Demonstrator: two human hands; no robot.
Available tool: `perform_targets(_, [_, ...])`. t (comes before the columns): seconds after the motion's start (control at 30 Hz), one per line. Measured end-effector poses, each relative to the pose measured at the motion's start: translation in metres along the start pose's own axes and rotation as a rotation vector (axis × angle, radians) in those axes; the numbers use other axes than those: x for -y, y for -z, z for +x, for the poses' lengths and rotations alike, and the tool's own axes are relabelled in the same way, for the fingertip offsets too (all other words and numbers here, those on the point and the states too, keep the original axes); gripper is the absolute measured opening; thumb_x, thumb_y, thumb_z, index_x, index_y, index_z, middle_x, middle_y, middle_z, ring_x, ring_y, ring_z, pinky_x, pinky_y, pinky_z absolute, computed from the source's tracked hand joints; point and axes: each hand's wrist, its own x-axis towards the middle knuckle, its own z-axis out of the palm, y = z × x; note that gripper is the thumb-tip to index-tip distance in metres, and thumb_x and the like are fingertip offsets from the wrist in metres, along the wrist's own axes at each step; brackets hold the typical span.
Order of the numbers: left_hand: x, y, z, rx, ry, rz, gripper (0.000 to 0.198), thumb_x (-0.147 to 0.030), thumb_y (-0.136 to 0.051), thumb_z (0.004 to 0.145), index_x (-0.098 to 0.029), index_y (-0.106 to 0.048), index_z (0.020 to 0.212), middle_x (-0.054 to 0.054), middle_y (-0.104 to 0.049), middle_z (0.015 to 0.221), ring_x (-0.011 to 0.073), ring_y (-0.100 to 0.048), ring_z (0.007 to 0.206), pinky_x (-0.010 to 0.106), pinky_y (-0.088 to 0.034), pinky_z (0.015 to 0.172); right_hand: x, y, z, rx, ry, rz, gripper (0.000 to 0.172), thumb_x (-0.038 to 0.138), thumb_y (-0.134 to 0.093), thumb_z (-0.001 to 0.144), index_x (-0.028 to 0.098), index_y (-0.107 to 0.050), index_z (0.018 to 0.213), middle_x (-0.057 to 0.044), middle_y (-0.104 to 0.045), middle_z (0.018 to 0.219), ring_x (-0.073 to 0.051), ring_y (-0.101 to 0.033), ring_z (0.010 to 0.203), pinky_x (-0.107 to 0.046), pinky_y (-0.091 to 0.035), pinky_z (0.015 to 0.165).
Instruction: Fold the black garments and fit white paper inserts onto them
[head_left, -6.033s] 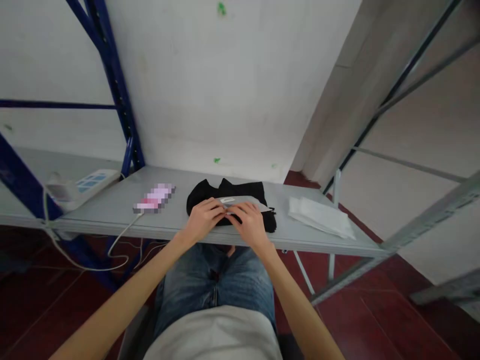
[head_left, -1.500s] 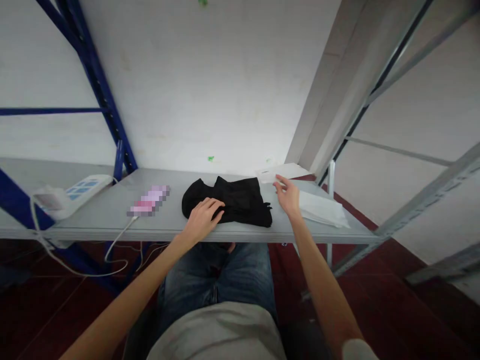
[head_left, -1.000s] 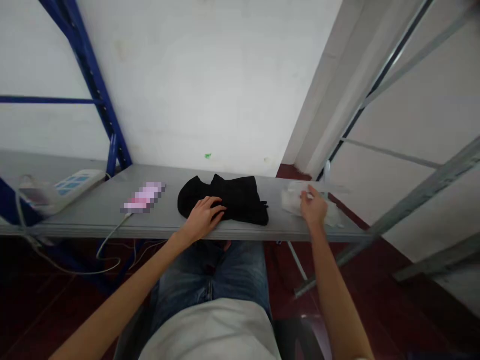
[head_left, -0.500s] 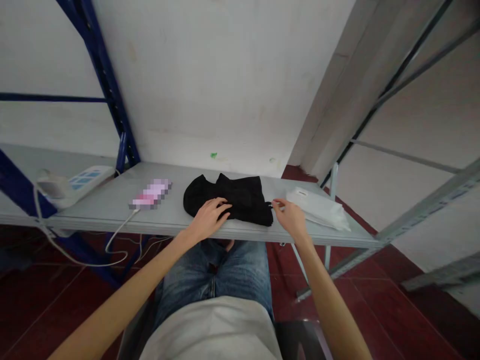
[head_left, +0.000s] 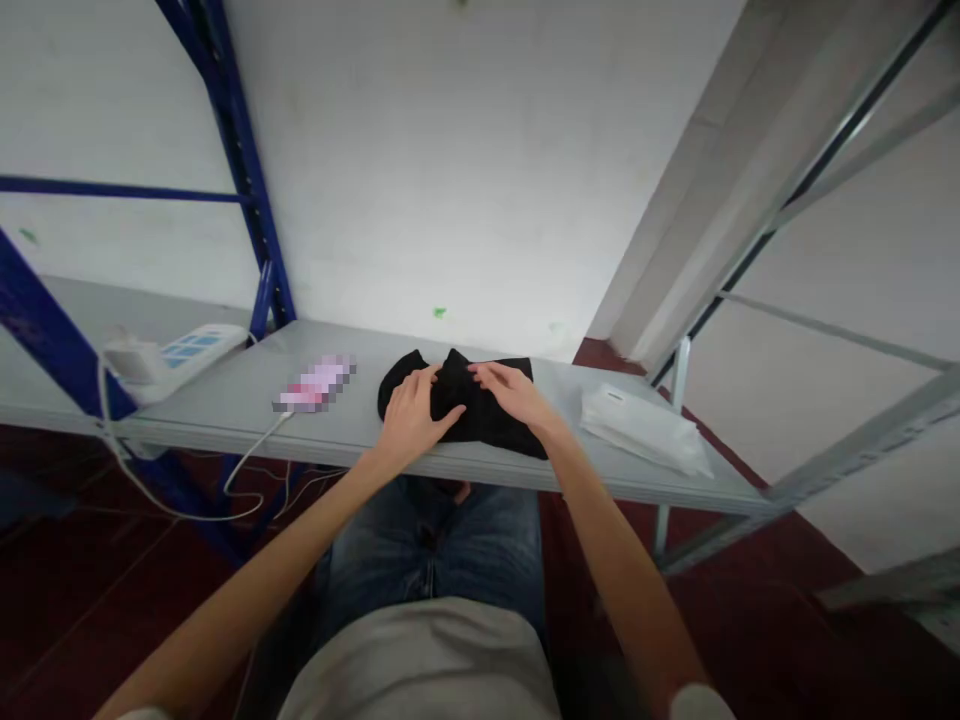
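Note:
A black cloth garment (head_left: 502,425), rounded at its left end and straight-edged at its right, lies flat near the front edge of the grey shelf (head_left: 555,475). It could be a hood or a balaclava; I cannot tell which. My left hand (head_left: 412,415) rests on its left part, fingers stretched forward and thumb spread to the right. Over the upper middle of the cloth is my right hand (head_left: 510,390), its fingers slightly bent and pointing left, with nothing visible between them. The two hands are apart, and parts of the cloth are hidden beneath them.
A white plastic bag (head_left: 641,430) lies to the right. On the left are a blurred pink phone (head_left: 315,385) with a white cable (head_left: 251,450) and a white power strip (head_left: 191,350). A blue upright (head_left: 251,170) and a grey metal frame (head_left: 847,440) flank the shelf.
My right hand has let go of the black cord at the garment's right end and moved left over the cloth. My left hand has shifted slightly, its thumb spread wider. The view has tilted a little.

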Motion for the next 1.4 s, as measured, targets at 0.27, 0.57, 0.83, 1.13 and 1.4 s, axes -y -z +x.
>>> perform_targets(0.27, [0.015,0.015,0.007,-0.028,0.149,0.072,0.058,-0.037,-0.070,0.090,-0.024,-0.050,0.143,0.013,-0.062,0.129,0.0324,-0.065,0.118,0.048,-0.055,0.100,-0.001,0.010,-0.011,-0.154,-0.285,-0.509,0.030,0.044,-0.057,0.105,0.023,-0.074,0.118,-0.011,-0.079,0.113,-0.029,-0.073,0.110,-0.040,-0.054,0.097])
perform_targets(0.57, [0.024,0.018,0.010,0.125,-0.113,0.070,0.039,-0.021,-0.052,0.095,-0.026,-0.062,0.133,0.009,-0.063,0.140,0.0310,-0.057,0.131,0.050,-0.047,0.112,-0.033,-0.014,-0.009,-0.083,-0.468,-0.666,0.061,0.062,-0.061,0.097,0.016,-0.063,0.138,-0.021,-0.072,0.127,-0.036,-0.069,0.122,-0.044,-0.054,0.097])
perform_targets(0.83, [0.037,0.012,0.012,0.147,0.042,0.058,0.017,-0.030,-0.054,0.098,-0.024,-0.068,0.107,0.009,-0.073,0.111,0.0298,-0.069,0.106,0.041,-0.054,0.089,-0.049,-0.008,0.006,-0.198,-0.412,-0.505,0.057,0.041,-0.069,0.092,0.013,-0.060,0.142,-0.017,-0.071,0.134,-0.030,-0.068,0.124,-0.036,-0.052,0.101])
perform_targets(1.13, [0.039,0.023,0.018,-0.065,0.449,-0.092,0.056,-0.038,-0.060,0.095,-0.017,-0.041,0.143,0.010,-0.078,0.108,0.0295,-0.076,0.095,0.040,-0.055,0.086,-0.085,0.050,0.004,-0.298,-0.419,-0.572,0.044,0.042,-0.067,0.094,0.015,-0.071,0.129,-0.015,-0.077,0.121,-0.031,-0.072,0.114,-0.039,-0.054,0.096])
perform_targets(1.4, [0.067,0.016,0.040,0.021,0.474,-0.046,0.069,-0.045,-0.067,0.089,-0.021,-0.043,0.149,0.011,-0.078,0.107,0.0325,-0.074,0.104,0.045,-0.055,0.095,-0.122,0.045,0.003,-0.218,-0.448,-0.369,0.037,0.040,-0.076,0.089,0.016,-0.073,0.117,-0.009,-0.081,0.101,-0.025,-0.077,0.094,-0.035,-0.058,0.086])
